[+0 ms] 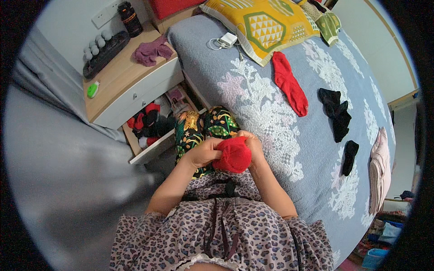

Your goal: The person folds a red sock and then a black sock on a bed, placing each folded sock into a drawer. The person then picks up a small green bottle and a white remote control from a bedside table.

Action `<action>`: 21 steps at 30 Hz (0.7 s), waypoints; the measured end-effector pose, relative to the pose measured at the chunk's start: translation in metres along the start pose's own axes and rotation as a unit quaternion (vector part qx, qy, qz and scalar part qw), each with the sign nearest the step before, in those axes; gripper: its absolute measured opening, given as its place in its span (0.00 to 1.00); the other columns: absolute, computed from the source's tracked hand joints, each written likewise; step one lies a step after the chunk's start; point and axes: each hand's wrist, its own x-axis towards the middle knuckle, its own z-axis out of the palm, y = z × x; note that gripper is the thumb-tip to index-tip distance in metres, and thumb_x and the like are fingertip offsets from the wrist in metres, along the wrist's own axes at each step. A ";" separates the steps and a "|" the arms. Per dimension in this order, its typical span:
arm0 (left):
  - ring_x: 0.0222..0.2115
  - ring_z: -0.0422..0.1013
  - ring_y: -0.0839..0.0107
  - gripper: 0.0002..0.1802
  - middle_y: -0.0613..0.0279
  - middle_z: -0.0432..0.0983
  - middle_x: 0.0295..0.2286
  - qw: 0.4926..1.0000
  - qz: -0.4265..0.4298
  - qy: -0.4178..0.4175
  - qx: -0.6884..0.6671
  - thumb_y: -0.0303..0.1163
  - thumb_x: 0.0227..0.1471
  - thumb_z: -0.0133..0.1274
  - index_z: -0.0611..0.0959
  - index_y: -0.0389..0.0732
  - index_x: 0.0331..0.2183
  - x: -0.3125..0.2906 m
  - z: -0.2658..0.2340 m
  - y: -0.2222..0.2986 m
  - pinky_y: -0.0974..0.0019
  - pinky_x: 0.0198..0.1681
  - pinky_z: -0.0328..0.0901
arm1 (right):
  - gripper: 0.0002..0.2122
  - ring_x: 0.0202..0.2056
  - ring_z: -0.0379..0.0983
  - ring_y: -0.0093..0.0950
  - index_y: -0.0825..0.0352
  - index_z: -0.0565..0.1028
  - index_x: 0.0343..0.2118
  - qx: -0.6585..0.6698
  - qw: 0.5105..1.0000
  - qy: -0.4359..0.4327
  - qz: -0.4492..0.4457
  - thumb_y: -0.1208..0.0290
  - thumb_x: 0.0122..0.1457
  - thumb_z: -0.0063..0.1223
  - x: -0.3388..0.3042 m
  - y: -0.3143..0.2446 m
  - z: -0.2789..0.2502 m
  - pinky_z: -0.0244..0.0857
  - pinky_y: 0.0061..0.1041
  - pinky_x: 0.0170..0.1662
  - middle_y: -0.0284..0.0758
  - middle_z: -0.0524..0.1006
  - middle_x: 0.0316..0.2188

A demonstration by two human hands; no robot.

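A red sock [234, 156], bunched into a rounded bundle, is held between my two hands above my lap. My left hand [205, 153] grips its left side, the thumb pressed against the fabric. Around its far right side curl the fingers of my right hand [252, 144], partly hidden behind the cloth. Another red sock [289, 83] lies flat on the bed to the right. Farther right are rumpled black socks [335, 115] and a small folded black sock bundle [350, 158].
An open drawer [153, 150] with red and dark clothing juts out left of my knees. Its nightstand [131, 79] carries purple socks [153, 50], a dark tray [106, 54] of white balls and a black bottle [129, 19]. A yellow pillow [262, 29] and a white charger [228, 39] rest on the bed.
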 end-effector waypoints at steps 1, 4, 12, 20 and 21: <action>0.33 0.71 0.79 0.12 0.68 0.74 0.32 0.998 0.013 0.053 -0.011 0.22 0.45 0.53 0.77 0.35 0.36 0.000 0.007 0.006 0.73 0.39 0.66 | 0.09 0.20 0.67 0.21 0.65 0.69 0.18 0.024 1.000 0.008 0.011 0.84 0.50 0.39 0.000 0.000 0.001 0.62 0.21 0.24 0.31 0.74 0.21; 0.36 0.72 0.73 0.14 0.62 0.72 0.36 0.958 0.137 0.185 0.172 0.17 0.47 0.50 0.74 0.37 0.39 0.013 0.009 0.008 0.71 0.40 0.66 | 0.08 0.24 0.71 0.22 0.65 0.71 0.22 0.032 0.999 0.010 0.039 0.80 0.54 0.41 -0.004 -0.004 0.002 0.66 0.23 0.28 0.32 0.75 0.24; 0.27 0.71 0.79 0.05 0.66 0.76 0.25 0.880 0.140 0.265 0.368 0.24 0.48 0.55 0.80 0.35 0.31 0.003 0.019 0.013 0.74 0.33 0.65 | 0.06 0.32 0.69 0.22 0.67 0.72 0.25 0.032 0.998 -0.040 -0.034 0.85 0.53 0.45 0.002 0.022 -0.006 0.66 0.23 0.35 0.31 0.73 0.32; 0.25 0.73 0.73 0.06 0.61 0.78 0.25 0.828 0.210 0.315 0.414 0.28 0.48 0.55 0.80 0.36 0.29 0.006 0.033 0.009 0.71 0.30 0.67 | 0.07 0.24 0.72 0.24 0.63 0.74 0.27 0.143 0.977 -0.150 0.052 0.82 0.54 0.43 -0.008 0.014 0.001 0.67 0.23 0.28 0.30 0.75 0.24; 0.25 0.74 0.71 0.05 0.60 0.78 0.25 0.790 0.247 0.328 0.456 0.28 0.48 0.55 0.80 0.36 0.29 0.009 0.036 0.010 0.70 0.30 0.67 | 0.07 0.24 0.72 0.24 0.63 0.74 0.28 0.153 0.972 -0.165 0.063 0.81 0.54 0.43 -0.011 0.014 0.003 0.67 0.23 0.29 0.29 0.75 0.25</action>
